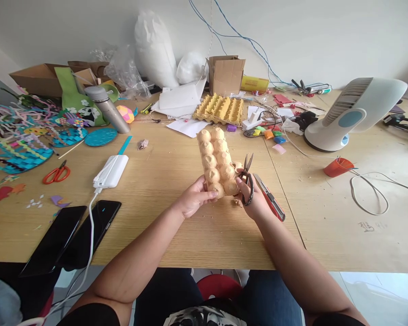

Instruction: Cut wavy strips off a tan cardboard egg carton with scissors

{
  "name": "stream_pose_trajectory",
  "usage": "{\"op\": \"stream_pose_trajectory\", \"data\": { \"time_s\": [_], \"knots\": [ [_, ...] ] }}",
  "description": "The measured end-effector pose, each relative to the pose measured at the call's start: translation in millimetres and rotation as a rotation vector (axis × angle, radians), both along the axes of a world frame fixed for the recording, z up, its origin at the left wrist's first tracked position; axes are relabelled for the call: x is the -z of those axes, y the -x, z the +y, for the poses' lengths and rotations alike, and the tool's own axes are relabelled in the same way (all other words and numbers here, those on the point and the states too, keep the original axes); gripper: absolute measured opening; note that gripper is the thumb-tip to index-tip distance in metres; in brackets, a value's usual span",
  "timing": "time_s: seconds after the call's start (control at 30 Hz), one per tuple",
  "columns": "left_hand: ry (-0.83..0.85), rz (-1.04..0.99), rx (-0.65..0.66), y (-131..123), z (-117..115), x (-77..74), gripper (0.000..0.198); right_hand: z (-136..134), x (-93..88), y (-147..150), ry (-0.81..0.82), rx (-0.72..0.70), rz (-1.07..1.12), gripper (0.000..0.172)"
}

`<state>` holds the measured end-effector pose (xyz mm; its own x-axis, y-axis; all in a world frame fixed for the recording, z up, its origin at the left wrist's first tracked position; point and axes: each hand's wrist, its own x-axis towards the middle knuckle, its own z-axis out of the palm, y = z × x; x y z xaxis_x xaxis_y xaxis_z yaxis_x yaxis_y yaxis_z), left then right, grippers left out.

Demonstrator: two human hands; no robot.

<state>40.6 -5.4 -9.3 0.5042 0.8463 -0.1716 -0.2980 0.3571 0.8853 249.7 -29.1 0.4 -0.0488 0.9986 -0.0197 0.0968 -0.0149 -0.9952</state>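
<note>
My left hand [193,199] grips the near left end of a tan moulded-cardboard egg-carton strip [216,160], thumb pressed on the lowest bump and fingers curled behind it. The strip has two rows of rounded bumps facing me. It stands nearly upright, lifted above the middle of the light wooden table [177,235] and leaning slightly away from me.

My right hand [253,199] is closed around a pair of small black scissors [247,174], with my fingers through the handle loop. The short blades point up, parted in a narrow V just beside the strip's right edge. That hand's thumb also touches the strip's near right corner, so both hands hold it between them. A few tan crumbs lie on the table under my hands.

A red and grey utility knife [270,198] lies on the table just to the right of my right hand. Further right are a small orange plastic cup [338,166], tipped on its side, and a loose loop of white cable [369,194]. A white desk fan [353,113] stands behind them.

To my left are a white power bank [111,171] with its cord and two black phones [59,240] at the table edge. Red-handled scissors [56,173] lie among coloured paper scraps. A full yellow egg tray [220,109] rests well beyond the strip, in front of a brown cardboard box [226,74].
</note>
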Motion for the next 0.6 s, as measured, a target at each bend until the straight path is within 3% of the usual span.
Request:
{"op": "stream_pose_trajectory", "data": {
  "time_s": [0.1,0.3,0.47,0.6],
  "knots": [
    [-0.032,0.003,-0.11,2,5,2.6,0.059,3,1.3,-2,-0.011,0.067,0.054,0.052],
    [-0.103,0.029,-0.38,9,17,1.7,0.058,2,0.6,1,-0.003,-0.13,0.025,0.049],
    [-0.141,-0.007,-0.4,14,21,-0.8,0.056,-5,-2.5,6,0.082,-0.281,0.025,0.044],
    [-0.154,-0.047,-0.45,15,22,-2.2,0.055,-7,-6.1,7,0.113,-0.289,0.026,0.047]
  ]
}}
